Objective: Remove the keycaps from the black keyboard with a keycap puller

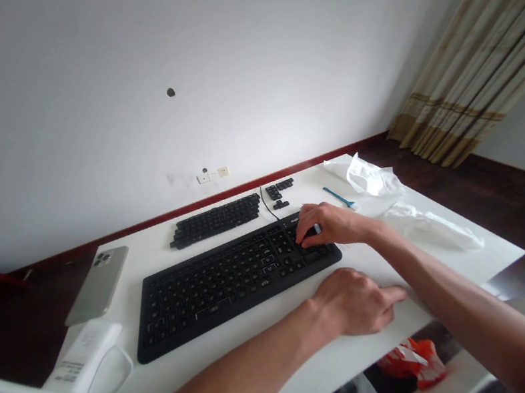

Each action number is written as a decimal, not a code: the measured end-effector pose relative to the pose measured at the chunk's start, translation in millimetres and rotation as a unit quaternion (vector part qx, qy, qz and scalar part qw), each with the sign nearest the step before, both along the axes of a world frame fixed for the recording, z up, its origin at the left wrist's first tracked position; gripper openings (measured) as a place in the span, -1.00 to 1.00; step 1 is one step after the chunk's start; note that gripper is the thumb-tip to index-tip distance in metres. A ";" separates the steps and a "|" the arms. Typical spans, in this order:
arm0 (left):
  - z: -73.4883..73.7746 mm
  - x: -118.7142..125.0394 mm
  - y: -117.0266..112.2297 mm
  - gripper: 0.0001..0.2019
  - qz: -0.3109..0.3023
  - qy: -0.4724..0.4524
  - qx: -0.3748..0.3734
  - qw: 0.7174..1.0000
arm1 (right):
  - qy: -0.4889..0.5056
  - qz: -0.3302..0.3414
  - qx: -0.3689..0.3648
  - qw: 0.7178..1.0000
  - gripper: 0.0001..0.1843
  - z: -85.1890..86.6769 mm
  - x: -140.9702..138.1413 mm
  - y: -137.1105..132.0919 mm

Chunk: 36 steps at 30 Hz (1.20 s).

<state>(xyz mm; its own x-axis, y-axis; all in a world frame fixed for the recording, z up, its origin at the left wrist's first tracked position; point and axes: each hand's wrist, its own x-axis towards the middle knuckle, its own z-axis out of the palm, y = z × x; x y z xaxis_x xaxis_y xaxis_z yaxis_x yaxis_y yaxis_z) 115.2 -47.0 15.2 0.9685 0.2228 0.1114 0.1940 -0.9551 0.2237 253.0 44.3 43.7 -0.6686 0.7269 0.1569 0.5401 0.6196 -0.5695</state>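
A black keyboard (210,300) lies on the white table, its main keys showing dark with small light patches. My right hand (325,222) is over its number pad, with bent fingertips and thumb close together at the keys. A small white patch shows between the thumb and fingers; I cannot make out what it is. In front of the keyboard's right end, my left hand (355,302) rests low over the table, its index finger pointing right and the other fingers curled under, so its palm is hidden. Behind the keyboard lie rows of black keycaps (218,220) and smaller keycap groups (274,192).
A blue tool (338,196) lies near crumpled white plastic (370,174) and another white sheet (430,228) at the right. On the left are a phone (99,283) and a white power strip (70,372) with cables. An orange-red bag (414,363) sits below the front edge.
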 end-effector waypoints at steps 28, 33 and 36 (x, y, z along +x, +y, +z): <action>-27.6 5.0 4.3 -0.71 -0.004 -0.067 -0.040 0.997 | 0.030 -0.263 0.052 0.963 -0.87 -43.0 26.4 111.9; -28.8 7.5 5.8 -0.70 -0.005 -0.052 -0.051 0.997 | 0.037 -0.241 0.057 0.968 -0.84 -50.9 24.1 112.4; -29.2 8.0 6.2 -0.70 -0.004 -0.054 -0.055 0.997 | 0.064 -0.251 0.059 0.964 -0.81 -56.5 21.1 114.8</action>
<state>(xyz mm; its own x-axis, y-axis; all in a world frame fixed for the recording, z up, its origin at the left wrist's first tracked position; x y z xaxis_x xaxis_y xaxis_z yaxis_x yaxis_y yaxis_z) 123.2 -40.8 -14.0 0.9538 0.2314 0.1913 0.1551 -0.9253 0.3460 274.1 159.2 -12.8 -0.2061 0.9258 0.3167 0.7191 0.3629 -0.5927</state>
